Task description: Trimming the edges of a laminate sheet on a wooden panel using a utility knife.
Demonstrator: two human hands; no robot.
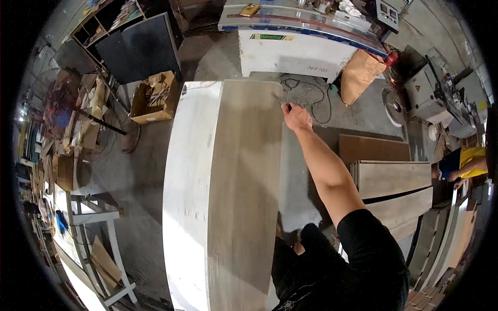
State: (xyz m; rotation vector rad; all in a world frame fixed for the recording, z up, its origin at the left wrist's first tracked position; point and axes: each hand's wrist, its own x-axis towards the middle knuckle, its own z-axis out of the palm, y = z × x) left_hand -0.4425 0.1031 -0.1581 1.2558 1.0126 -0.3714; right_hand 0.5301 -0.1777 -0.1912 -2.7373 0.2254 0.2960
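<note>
A long grey-brown wood-grain board (245,155) lies lengthwise on the right side of a white panel (189,166). My right arm reaches forward along the board's right edge. At the far right corner, my right hand (297,116) is closed in a pinch right beside the board's edge. Something small and thin shows at its fingertips, too small to name. My left hand does not show.
Ahead stands a white machine (290,52) with a metal top. A cardboard box (154,98) sits on the floor at far left. Stacked boards (391,179) lie to the right, near a person in yellow (472,158). Black cables (321,101) trail on the floor. A white trestle (111,223) stands left.
</note>
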